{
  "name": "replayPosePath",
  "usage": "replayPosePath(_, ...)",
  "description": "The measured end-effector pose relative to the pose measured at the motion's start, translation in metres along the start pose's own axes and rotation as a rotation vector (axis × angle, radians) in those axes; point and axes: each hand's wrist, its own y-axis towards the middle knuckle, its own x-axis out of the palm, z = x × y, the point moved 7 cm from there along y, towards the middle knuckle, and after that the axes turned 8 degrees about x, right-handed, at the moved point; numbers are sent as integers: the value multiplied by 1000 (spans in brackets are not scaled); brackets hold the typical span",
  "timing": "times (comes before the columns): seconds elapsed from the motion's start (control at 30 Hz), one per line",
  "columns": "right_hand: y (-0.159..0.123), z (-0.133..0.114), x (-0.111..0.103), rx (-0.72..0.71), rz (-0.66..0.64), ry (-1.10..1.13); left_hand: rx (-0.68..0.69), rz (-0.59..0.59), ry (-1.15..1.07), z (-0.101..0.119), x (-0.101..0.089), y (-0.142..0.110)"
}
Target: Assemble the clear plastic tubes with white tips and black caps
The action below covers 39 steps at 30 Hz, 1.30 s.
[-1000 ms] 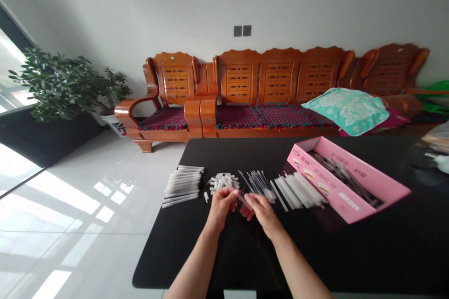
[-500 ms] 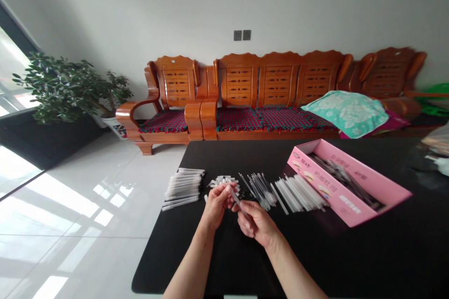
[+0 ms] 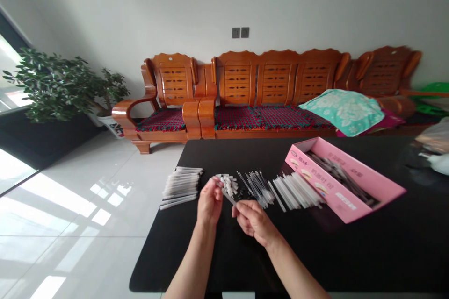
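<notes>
A slim grey pen (image 3: 229,198) slants between my two hands over the black table. My right hand (image 3: 255,222) is closed round its near end, thumb on top. At the far end the fingers of my left hand (image 3: 209,200) are pinched together; the tip there is partly hidden. Just beyond my hands lies a pile of short white pen caps (image 3: 229,184), with small black pieces beside it. Thin dark pen refills (image 3: 260,188) are spread to the right of these. Translucent pen barrels (image 3: 298,191) lie in a row further right. Left of my hands is a stack of whitish pens (image 3: 180,188).
On the right of the black table (image 3: 224,261) stands an open pink box (image 3: 340,196) holding dark, slender items. A plastic bag (image 3: 437,149) rests at the far right. Behind the table is a wooden sofa (image 3: 273,79) with a turquoise pillow (image 3: 345,111).
My left hand has moved a little left and turned, uncovering more of the white caps. The pen has shifted left at its far end. My head view has shifted slightly.
</notes>
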Motion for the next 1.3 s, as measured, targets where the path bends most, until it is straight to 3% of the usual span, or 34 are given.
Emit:
replayPosePath(0.1, -17, -5, -33, -136, 238, -466, 201, 245, -117, 46, -25, 26)
replayPosePath(0.2, -36, -8, -76, -172, 494, -601, 242, 161, 46, 64, -26, 35)
replayPosePath(0.3, -52, -24, -114, -220, 705, -796, 152, 29, 260, 42, -22, 23)
replayPosePath(0.47, -71, -58, -171, -209, 1148, -1248, 56, -2, 593, -5, -42, 1)
replayPosePath(0.6, -63, -70, -195, -147, 1294, -1563, 75, -12, 850, -18, -58, 0)
replayPosePath(0.8, -42, -80, -182, -362, 1258, -1836, 98, -22, 1087, -17, -58, -4)
replayPosePath(1.0, -44, -54, -131, -703, 1159, -1598, 155, 28, 1090, -8, -52, -4)
replayPosePath(1.13, -46, -40, -109, -783, 1140, -1534, 196, 17, 1097, -10, -46, 7)
replayPosePath(1.3, -47, -41, -110, -805, 1146, -1533, 310, -70, 1124, -16, -35, 13)
